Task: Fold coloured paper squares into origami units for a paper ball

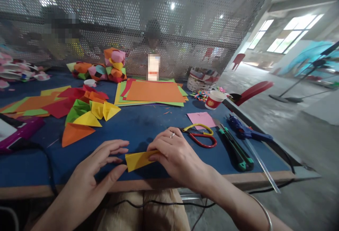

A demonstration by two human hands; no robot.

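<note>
A folded yellow paper piece point(138, 160) lies on the blue table top point(137, 125) near the front edge. My right hand point(174, 157), with a ring on one finger, presses down on the paper's right end with its fingers closed on it. My left hand point(99, 167) is at the paper's left end, its thumb touching the corner and its fingers spread apart above the table. Folded paper triangles point(87, 116) in yellow, green and orange lie to the left.
A stack of coloured paper sheets point(153, 93) lies in the middle. Scissors point(202, 135), a utility knife point(234, 146), a blue glue gun point(246, 130), a pink sheet point(201, 119) and a paper cup point(215, 99) are at the right. Finished paper balls point(106, 66) stand by a perforated screen point(132, 19).
</note>
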